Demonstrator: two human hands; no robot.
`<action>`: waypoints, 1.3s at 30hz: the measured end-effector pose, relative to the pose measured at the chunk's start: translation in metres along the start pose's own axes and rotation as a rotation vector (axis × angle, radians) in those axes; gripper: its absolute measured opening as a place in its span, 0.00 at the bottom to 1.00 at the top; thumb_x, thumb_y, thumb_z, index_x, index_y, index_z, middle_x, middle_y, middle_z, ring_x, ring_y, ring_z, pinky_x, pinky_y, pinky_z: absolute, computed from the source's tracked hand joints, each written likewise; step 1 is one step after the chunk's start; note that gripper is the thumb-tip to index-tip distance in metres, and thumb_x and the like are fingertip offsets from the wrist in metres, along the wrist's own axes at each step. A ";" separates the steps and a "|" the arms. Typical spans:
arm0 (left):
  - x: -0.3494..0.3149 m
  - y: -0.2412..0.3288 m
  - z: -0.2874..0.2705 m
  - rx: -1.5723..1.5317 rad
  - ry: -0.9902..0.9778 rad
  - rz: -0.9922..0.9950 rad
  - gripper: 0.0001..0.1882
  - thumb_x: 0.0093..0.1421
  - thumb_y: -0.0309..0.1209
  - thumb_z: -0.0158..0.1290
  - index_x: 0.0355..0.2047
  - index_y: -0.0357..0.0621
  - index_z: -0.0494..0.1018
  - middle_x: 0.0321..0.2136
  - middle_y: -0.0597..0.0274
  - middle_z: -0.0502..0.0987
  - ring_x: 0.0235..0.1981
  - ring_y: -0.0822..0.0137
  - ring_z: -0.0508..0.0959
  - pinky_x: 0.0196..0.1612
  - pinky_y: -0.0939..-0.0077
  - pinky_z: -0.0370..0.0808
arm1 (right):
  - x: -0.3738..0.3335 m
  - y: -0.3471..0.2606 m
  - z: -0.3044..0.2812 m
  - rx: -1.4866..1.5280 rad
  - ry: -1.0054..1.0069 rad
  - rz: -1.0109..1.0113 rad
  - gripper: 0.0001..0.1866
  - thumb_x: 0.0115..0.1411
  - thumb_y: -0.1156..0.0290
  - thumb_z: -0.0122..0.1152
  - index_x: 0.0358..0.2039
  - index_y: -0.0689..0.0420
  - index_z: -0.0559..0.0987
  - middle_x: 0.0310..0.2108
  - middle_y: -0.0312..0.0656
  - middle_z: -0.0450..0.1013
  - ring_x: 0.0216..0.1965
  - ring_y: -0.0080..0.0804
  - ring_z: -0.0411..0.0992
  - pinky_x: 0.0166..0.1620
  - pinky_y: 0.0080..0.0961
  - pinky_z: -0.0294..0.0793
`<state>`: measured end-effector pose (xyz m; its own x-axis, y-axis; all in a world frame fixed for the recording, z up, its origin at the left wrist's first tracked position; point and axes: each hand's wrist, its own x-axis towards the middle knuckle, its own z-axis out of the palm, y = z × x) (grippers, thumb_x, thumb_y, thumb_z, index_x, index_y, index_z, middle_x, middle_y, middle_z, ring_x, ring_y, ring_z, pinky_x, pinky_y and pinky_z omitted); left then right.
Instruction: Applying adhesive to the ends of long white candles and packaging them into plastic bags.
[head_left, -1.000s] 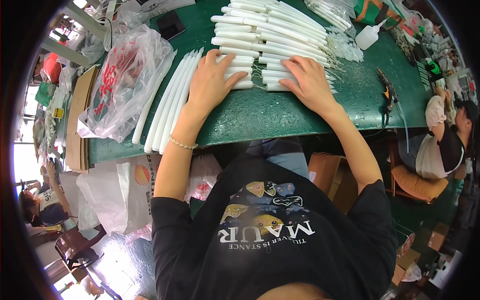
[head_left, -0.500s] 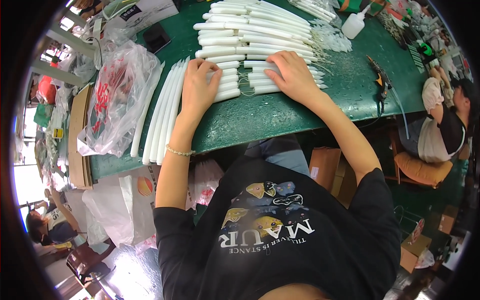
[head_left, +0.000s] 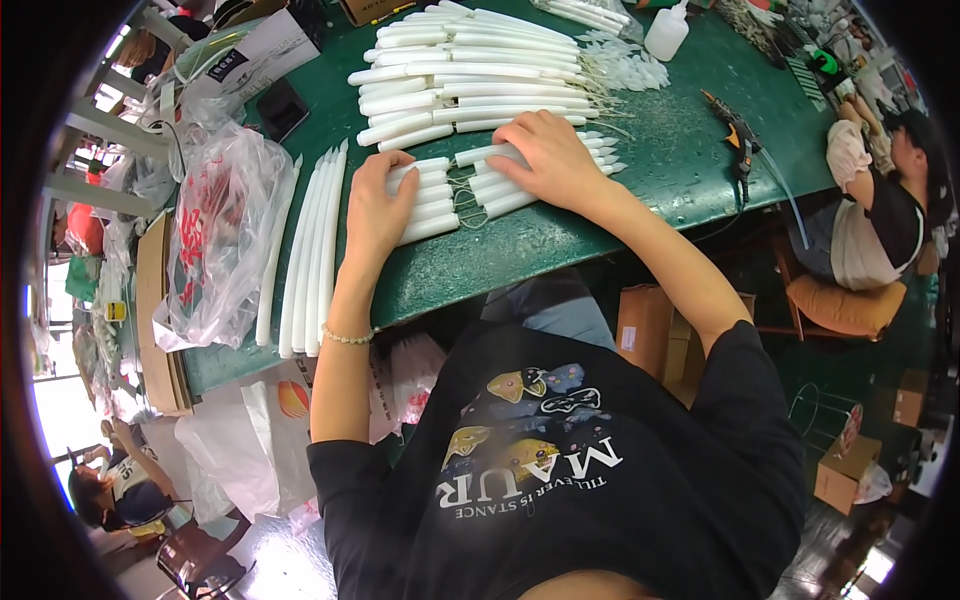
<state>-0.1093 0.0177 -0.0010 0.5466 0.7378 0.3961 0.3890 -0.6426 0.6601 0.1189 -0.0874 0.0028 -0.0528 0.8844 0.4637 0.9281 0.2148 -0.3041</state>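
Observation:
A short row of white candle-shaped sticks (head_left: 432, 209) lies on the green table, split into left and right pieces joined by thin cords. My left hand (head_left: 381, 205) is curled over the left pieces, its fingers bent and thumb beside them. Over the right pieces (head_left: 508, 195) bends my right hand (head_left: 545, 155), its fingertips near their inner ends. The pointed tips of these pieces show past my right hand. Just beyond lies a larger stack of similar white sticks (head_left: 480, 72), with wires trailing at its right end.
Long white sticks (head_left: 312, 250) and a clear plastic bag (head_left: 225, 225) lie left. A glue gun (head_left: 738, 145), white squeeze bottle (head_left: 666, 32) and translucent pieces (head_left: 625, 62) are at right. Nearby sits another person (head_left: 880, 200). A dark box (head_left: 282, 108) stands back left.
Both hands and the short row have come nearer to me, and the gap to the larger stack has widened. The row now slants more. The whole view has also shifted slightly.

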 end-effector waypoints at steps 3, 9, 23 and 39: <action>-0.006 0.008 0.001 -0.003 -0.023 -0.007 0.11 0.55 0.29 0.55 0.39 0.39 0.74 0.38 0.53 0.76 0.44 0.53 0.73 0.51 0.64 0.68 | -0.006 -0.001 -0.004 0.016 0.016 -0.006 0.14 0.58 0.58 0.58 0.36 0.55 0.76 0.38 0.42 0.70 0.43 0.43 0.66 0.47 0.35 0.63; -0.020 0.018 0.007 0.028 0.042 0.021 0.12 0.56 0.28 0.54 0.40 0.37 0.73 0.40 0.52 0.75 0.44 0.55 0.73 0.51 0.66 0.68 | -0.015 -0.003 -0.014 0.018 0.029 -0.026 0.14 0.57 0.60 0.59 0.37 0.57 0.76 0.36 0.42 0.70 0.42 0.44 0.67 0.47 0.35 0.64; -0.032 0.028 0.000 -0.424 0.033 -0.227 0.14 0.66 0.30 0.44 0.48 0.39 0.71 0.56 0.52 0.70 0.64 0.55 0.60 0.63 0.66 0.56 | 0.012 0.265 -0.096 -0.042 0.629 0.828 0.41 0.45 0.47 0.71 0.50 0.66 0.71 0.50 0.54 0.71 0.52 0.42 0.71 0.51 0.33 0.69; -0.056 0.032 -0.012 -0.335 0.171 -0.148 0.13 0.61 0.29 0.51 0.46 0.40 0.71 0.54 0.50 0.69 0.58 0.54 0.66 0.59 0.66 0.63 | -0.061 0.003 -0.120 1.206 0.389 0.594 0.29 0.64 0.58 0.53 0.60 0.58 0.59 0.49 0.50 0.69 0.50 0.38 0.70 0.40 0.35 0.76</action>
<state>-0.1361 -0.0420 0.0055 0.3607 0.8592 0.3629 0.1758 -0.4447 0.8782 0.1690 -0.1905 0.0732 0.5201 0.8404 0.1527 -0.1197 0.2488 -0.9611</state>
